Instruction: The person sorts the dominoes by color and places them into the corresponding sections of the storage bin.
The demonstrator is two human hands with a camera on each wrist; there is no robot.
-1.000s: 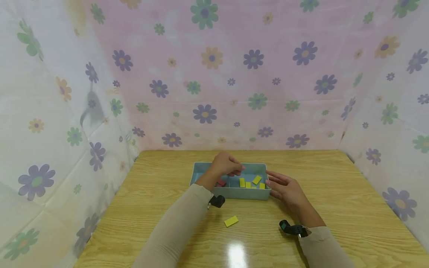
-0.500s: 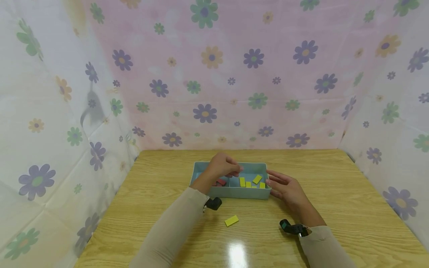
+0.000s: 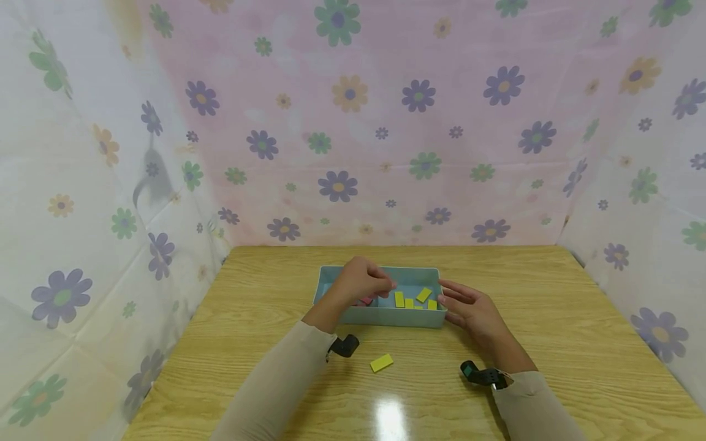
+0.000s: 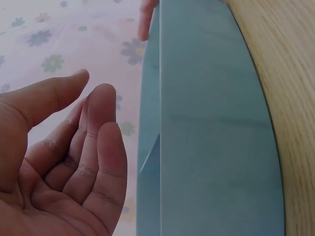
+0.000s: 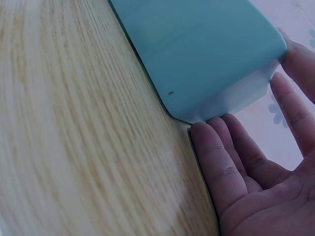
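A light blue, divided plastic box (image 3: 393, 317) stands on the table. Its right compartment has several yellow rectangular blocks (image 3: 423, 295), and red blocks (image 3: 365, 301) lie in the left one, partly hidden. Over the box hovers my left hand (image 3: 361, 283); in the left wrist view its fingers (image 4: 109, 150) are loosely bent, the thumb stands apart, and nothing is between them. My right hand (image 3: 477, 315) touches the box's right end with fairly straight fingers (image 5: 219, 157). A single yellow block (image 3: 382, 363) lies on the table in front of the box.
The wooden table (image 3: 265, 275) extends around the box on all sides. Flowered cloth (image 3: 358, 122) hangs behind it and along both sides. A black wrist camera (image 3: 346, 346) sits on the left wrist and another camera (image 3: 477, 373) on the right.
My left hand has drawn slightly left and toward me above the box. The right hand, the box and the loose yellow block stay about where they were.
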